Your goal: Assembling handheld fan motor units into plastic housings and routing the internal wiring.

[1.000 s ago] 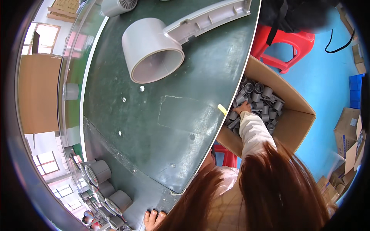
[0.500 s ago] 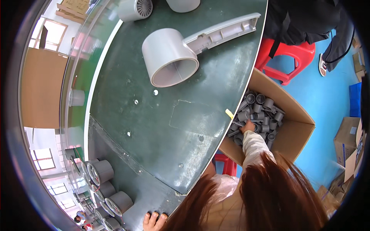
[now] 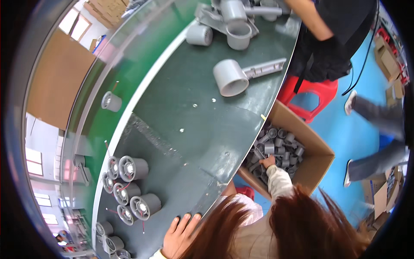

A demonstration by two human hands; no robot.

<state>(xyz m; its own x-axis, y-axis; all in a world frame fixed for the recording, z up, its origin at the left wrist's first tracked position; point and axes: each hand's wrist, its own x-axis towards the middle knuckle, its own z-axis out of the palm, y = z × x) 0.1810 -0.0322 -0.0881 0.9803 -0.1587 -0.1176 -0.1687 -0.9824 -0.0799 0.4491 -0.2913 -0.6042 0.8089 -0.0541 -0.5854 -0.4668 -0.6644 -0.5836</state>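
While left fingers (image 3: 184, 222) splay on green tabletop (image 3: 202, 134), right fingers (image 3: 264, 162) in carton (image 3: 318, 156), grip unclear; floor (image 3: 334, 134) blue.

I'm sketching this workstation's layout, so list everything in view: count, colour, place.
Table: one, dark green, centre
Handled housing: one, grey, table's far half
Housing pile: several, grey, table's far end
Round housings: about nine, grey, table's left
Carton: one, brown, right of table
Loose parts: many, grey, inside carton
Stools: two, red, beside carton
Other boxes: several, brown, far right
Panel: one, brown, left
Co-workers: at least two, dark clothing, right
Left hand: one, cream cuff, on table
Right hand: one, cream sleeve, in carton
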